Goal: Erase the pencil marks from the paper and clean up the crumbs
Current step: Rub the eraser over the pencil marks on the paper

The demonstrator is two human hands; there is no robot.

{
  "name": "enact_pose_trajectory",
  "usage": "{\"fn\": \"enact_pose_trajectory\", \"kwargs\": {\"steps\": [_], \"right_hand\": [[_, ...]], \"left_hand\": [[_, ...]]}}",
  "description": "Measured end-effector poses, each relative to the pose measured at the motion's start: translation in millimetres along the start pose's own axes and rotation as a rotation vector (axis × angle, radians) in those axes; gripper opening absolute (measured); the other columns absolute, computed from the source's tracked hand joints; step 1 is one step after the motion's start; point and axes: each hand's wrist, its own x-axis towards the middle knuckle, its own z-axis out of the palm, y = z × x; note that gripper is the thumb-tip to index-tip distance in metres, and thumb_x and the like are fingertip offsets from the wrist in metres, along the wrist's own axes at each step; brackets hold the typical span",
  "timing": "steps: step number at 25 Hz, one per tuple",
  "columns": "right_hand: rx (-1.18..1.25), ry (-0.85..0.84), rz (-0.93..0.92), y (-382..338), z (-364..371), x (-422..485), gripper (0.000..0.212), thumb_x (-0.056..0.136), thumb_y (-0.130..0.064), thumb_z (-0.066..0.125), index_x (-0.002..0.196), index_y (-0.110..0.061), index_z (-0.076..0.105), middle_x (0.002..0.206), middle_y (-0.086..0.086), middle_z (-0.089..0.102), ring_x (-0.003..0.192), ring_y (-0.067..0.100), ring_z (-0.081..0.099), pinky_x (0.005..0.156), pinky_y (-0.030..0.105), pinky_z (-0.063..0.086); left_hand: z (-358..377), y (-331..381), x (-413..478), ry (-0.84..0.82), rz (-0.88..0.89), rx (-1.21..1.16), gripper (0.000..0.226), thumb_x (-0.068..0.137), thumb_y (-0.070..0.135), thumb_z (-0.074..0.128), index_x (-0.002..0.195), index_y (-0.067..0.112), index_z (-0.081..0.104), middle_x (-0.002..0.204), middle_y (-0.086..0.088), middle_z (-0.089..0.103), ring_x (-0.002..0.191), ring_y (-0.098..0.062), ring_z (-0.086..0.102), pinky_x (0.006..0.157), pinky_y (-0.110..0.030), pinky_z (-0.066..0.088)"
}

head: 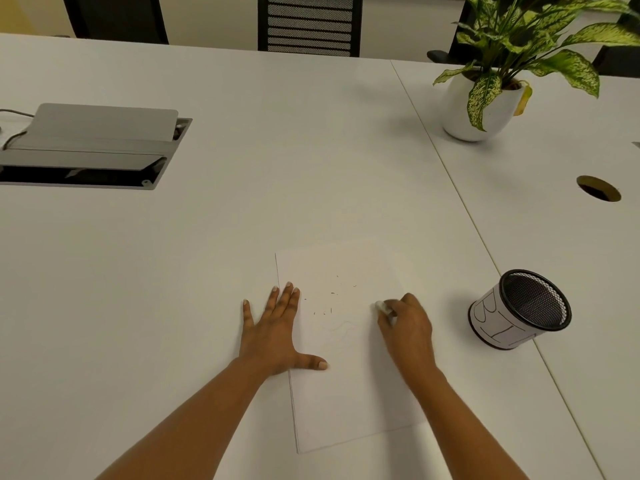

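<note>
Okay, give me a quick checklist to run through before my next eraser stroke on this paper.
1. Paper pinned: the left hand lies flat across the left edge of the paper, thumb on the sheet. Ok.
2. Eraser gripped: the right hand pinches the eraser at its fingertips. Ok.
3. Marks gone: a faint squiggle shows mid-sheet. Not ok.
4. Crumbs cleared: dark crumbs are scattered on the sheet between the hands. Not ok.
5. Room to stroke: the cup stands apart from the sheet, off to the right. Ok.
6. Eraser tip clean: too small to see. Cannot tell.
</note>
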Motion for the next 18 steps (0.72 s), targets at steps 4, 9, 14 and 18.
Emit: {"fn": "enact_pose_trajectory", "kwargs": {"steps": [4,9,14,18], "right_hand": [[0.003,0.03,0.082,-2,0,10,0.023,0.09,-0.016,0.052,0.083,0.003,0.063,0.077,0.005,0.043,0.067,0.018,0.043,0.056,0.022,0.029],[0.061,0.027,0.2,-6,1,7,0.024,0.09,-0.023,0.051,0.09,-0.002,0.063,0.083,0.006,0.048,0.071,0.017,0.045,0.062,0.021,0.032],[0.234,-0.024,0.273,-18,5,-11,0.015,0.085,-0.023,0.06,0.092,-0.011,0.063,0.078,0.004,0.062,0.07,0.016,0.056,0.06,0.017,0.042],[0.296,-0.115,0.202,-16,-5,-21,0.013,0.084,-0.017,0.062,0.096,-0.013,0.065,0.079,-0.001,0.057,0.067,0.005,0.052,0.055,0.002,0.041]], "left_hand": [[0,2,1,-0.014,-0.02,0.016,0.159,0.007,0.099,0.001,0.142,0.02,-0.024,0.146,0.008,-0.033,0.137,-0.013,-0.027,0.106,-0.056,-0.017],[4,26,8,0.099,-0.01,-0.014,0.139,0.039,0.098,0.029,0.146,0.02,-0.013,0.151,0.001,-0.027,0.134,-0.014,-0.031,0.107,-0.053,-0.018],[20,53,18,0.111,0.053,-0.069,0.132,0.052,0.089,0.047,0.145,0.02,-0.016,0.152,0.001,-0.025,0.138,-0.017,-0.027,0.11,-0.049,-0.018],[26,51,22,0.155,0.057,-0.018,0.14,0.031,0.099,0.019,0.144,0.026,-0.018,0.15,0.003,-0.029,0.137,-0.017,-0.029,0.108,-0.052,-0.019]]}}
